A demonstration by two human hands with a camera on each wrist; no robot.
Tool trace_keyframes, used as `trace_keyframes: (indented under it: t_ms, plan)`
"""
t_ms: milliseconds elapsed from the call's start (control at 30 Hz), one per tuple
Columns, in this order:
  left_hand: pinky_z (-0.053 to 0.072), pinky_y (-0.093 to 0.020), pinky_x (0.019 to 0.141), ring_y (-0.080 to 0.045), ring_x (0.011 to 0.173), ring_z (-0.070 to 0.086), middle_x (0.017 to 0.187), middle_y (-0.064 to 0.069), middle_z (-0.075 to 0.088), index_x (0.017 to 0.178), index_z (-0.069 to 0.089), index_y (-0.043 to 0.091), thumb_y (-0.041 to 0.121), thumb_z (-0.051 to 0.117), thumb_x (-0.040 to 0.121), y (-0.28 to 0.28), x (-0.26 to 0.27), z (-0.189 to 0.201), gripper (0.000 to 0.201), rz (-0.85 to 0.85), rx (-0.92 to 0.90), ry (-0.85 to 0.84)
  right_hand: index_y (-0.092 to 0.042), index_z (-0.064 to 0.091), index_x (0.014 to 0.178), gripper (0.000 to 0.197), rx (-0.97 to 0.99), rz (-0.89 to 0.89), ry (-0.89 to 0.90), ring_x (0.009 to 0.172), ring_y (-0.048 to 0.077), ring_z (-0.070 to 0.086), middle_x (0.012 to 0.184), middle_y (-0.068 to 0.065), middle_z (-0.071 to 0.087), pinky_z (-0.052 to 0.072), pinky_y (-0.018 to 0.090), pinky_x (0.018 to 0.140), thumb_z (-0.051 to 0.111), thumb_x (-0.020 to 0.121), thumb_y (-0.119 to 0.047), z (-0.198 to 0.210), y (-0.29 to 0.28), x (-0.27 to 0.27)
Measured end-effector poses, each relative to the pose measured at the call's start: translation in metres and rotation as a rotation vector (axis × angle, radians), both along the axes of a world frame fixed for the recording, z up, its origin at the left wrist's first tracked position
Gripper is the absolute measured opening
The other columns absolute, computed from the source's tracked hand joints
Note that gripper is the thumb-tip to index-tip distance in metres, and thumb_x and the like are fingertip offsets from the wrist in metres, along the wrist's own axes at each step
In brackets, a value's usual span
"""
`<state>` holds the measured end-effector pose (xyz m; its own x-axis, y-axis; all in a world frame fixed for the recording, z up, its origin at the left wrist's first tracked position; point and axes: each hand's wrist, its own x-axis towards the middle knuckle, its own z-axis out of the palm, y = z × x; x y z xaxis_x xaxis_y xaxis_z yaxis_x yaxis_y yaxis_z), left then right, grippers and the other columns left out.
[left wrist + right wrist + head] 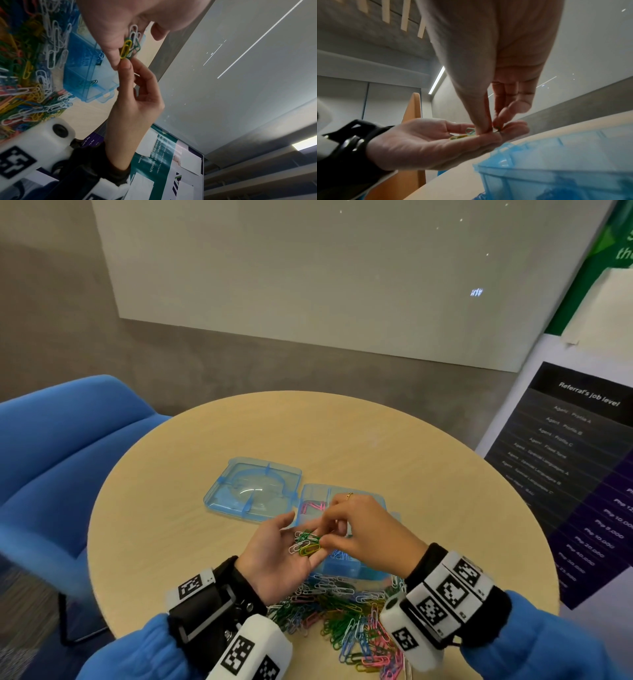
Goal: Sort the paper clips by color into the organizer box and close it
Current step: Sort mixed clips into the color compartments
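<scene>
My left hand [298,529] lies palm up over the table, fingers relaxed, carrying a small bunch of green, white and yellow paper clips [306,542] [130,46] [462,136]. My right hand [323,537] reaches into that palm and pinches one clip of the bunch between thumb and forefinger; it looks green. Just behind the hands stands the blue translucent organizer box [346,568] [85,75] [556,169], with its lid [253,487] folded open flat to the left. Pink clips [313,506] lie in a far compartment and blue ones in a near one. The right hand hides much of the box.
A large mixed pile of coloured clips [342,611] lies on the round wooden table [428,474] between my wrists, near the front edge. A blue armchair [51,457] stands to the left and a printed banner [565,457] to the right.
</scene>
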<state>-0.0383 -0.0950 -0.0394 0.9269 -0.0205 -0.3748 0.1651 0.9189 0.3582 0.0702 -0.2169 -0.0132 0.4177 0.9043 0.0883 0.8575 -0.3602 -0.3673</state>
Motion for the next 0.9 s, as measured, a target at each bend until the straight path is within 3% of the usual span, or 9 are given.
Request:
trace_keyframes:
  t_ms: [167, 267, 333, 467, 567, 667, 767, 833, 900]
  plan:
    - [0.051, -0.053, 0.08, -0.037, 0.086, 0.069, 0.102, -0.031, 0.065, 0.09, 0.067, -0.022, 0.03, 0.028, 0.104, -0.001, 0.001, -0.001, 0.066, -0.018, -0.033, -0.02, -0.014, 0.058, 0.088, 0.01, -0.035, 0.0, 0.029, 0.079, 0.013, 0.043, 0.086, -0.005, 0.045, 0.031, 0.024, 0.071, 0.058, 0.095, -0.022, -0.005, -0.002, -0.002]
    - [0.05, -0.055, 0.078, -0.034, 0.093, 0.064, 0.089, -0.029, 0.068, 0.077, 0.07, -0.018, 0.027, 0.029, 0.104, -0.003, 0.001, 0.0, 0.066, -0.006, -0.023, 0.001, -0.012, 0.058, 0.093, 0.007, -0.011, -0.001, 0.045, 0.079, 0.012, 0.045, 0.089, 0.0, 0.054, 0.031, 0.023, 0.069, 0.055, 0.096, -0.017, -0.004, -0.006, 0.0]
    - [0.051, -0.054, 0.076, -0.034, 0.097, 0.064, 0.093, -0.028, 0.068, 0.076, 0.071, -0.016, 0.024, 0.03, 0.104, -0.003, 0.004, -0.003, 0.064, 0.011, 0.0, 0.032, -0.014, 0.061, 0.092, 0.006, 0.027, -0.012, 0.049, 0.076, 0.011, 0.05, 0.087, 0.0, 0.061, 0.034, 0.017, 0.064, 0.057, 0.095, -0.016, 0.0, -0.009, 0.002]
    - [0.051, -0.051, 0.08, -0.04, 0.114, 0.06, 0.122, -0.028, 0.062, 0.123, 0.055, -0.013, 0.024, 0.029, 0.104, 0.0, 0.008, -0.008, 0.049, 0.014, 0.026, 0.07, -0.016, 0.069, 0.091, 0.008, 0.097, -0.134, 0.005, 0.065, 0.002, 0.053, 0.077, -0.005, 0.063, 0.038, 0.009, 0.059, 0.062, 0.091, -0.014, 0.01, -0.02, 0.013]
    - [0.05, -0.05, 0.081, -0.04, 0.117, 0.058, 0.123, -0.027, 0.061, 0.128, 0.05, -0.01, 0.029, 0.028, 0.105, 0.0, 0.008, -0.008, 0.051, 0.024, 0.037, 0.067, -0.017, 0.073, 0.096, 0.018, 0.065, -0.286, -0.083, 0.061, -0.005, 0.049, 0.081, -0.006, 0.066, 0.035, 0.007, 0.061, 0.057, 0.091, -0.01, 0.01, -0.031, 0.025]
    - [0.051, -0.049, 0.082, -0.038, 0.12, 0.056, 0.124, -0.026, 0.061, 0.13, 0.049, -0.009, 0.034, 0.028, 0.104, -0.001, 0.007, -0.007, 0.054, 0.011, 0.038, 0.061, -0.022, 0.073, 0.105, 0.024, -0.092, -0.322, -0.096, 0.076, 0.003, 0.057, 0.104, -0.002, 0.07, 0.042, 0.019, 0.075, 0.054, 0.093, -0.013, 0.004, -0.037, 0.026]
    - [0.05, -0.05, 0.085, -0.039, 0.12, 0.057, 0.124, -0.027, 0.061, 0.13, 0.048, -0.01, 0.04, 0.029, 0.103, -0.003, 0.006, -0.008, 0.06, -0.012, 0.056, 0.063, -0.025, 0.072, 0.102, 0.016, 0.037, -0.157, -0.136, 0.103, 0.008, 0.057, 0.114, -0.006, 0.063, 0.045, 0.025, 0.091, 0.06, 0.093, -0.021, 0.003, -0.032, 0.018]
    - [0.049, -0.046, 0.092, -0.038, 0.112, 0.062, 0.121, -0.028, 0.062, 0.126, 0.051, -0.012, 0.041, 0.03, 0.103, -0.006, 0.004, -0.006, 0.061, -0.025, 0.057, 0.048, -0.022, 0.073, 0.096, 0.01, 0.19, 0.025, -0.06, 0.097, 0.004, 0.057, 0.106, -0.007, 0.063, 0.044, 0.018, 0.082, 0.065, 0.091, -0.022, 0.005, -0.024, 0.011]
    - [0.041, -0.042, 0.106, -0.034, 0.11, 0.06, 0.121, -0.027, 0.06, 0.128, 0.05, -0.011, 0.04, 0.032, 0.102, -0.008, 0.002, -0.005, 0.06, -0.023, 0.028, 0.024, -0.021, 0.074, 0.098, 0.011, 0.183, 0.123, 0.001, 0.092, 0.003, 0.055, 0.103, -0.006, 0.061, 0.038, 0.009, 0.075, 0.068, 0.089, -0.024, 0.004, -0.015, 0.004]
